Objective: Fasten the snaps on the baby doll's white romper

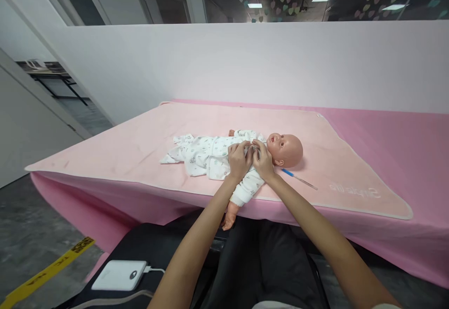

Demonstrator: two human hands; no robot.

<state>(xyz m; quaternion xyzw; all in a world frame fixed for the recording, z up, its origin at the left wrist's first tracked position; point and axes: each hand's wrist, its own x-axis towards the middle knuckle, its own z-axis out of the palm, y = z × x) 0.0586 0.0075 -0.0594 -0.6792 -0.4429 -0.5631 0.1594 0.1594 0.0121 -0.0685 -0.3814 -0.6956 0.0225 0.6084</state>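
A baby doll (288, 149) lies on its back across the pink mat, head to the right. It wears a white printed wrap shirt (219, 150), and its near arm (230, 215) hangs over the table's front edge. At the doll's upper chest, my left hand (239, 160) and my right hand (263, 160) meet with bent fingertips, pinching the shirt near the collar. The bit of cloth between the fingers is mostly hidden. Right of my right wrist lies a thin rod with a blue handle (288, 172).
The pink mat (351, 164) covers much of the table, over a darker pink cloth (403, 136). A white wall (245, 66) stands behind. On a black seat at lower left is a white power bank (119, 275) with a cable. Yellow tape (49, 271) stretches near the floor.
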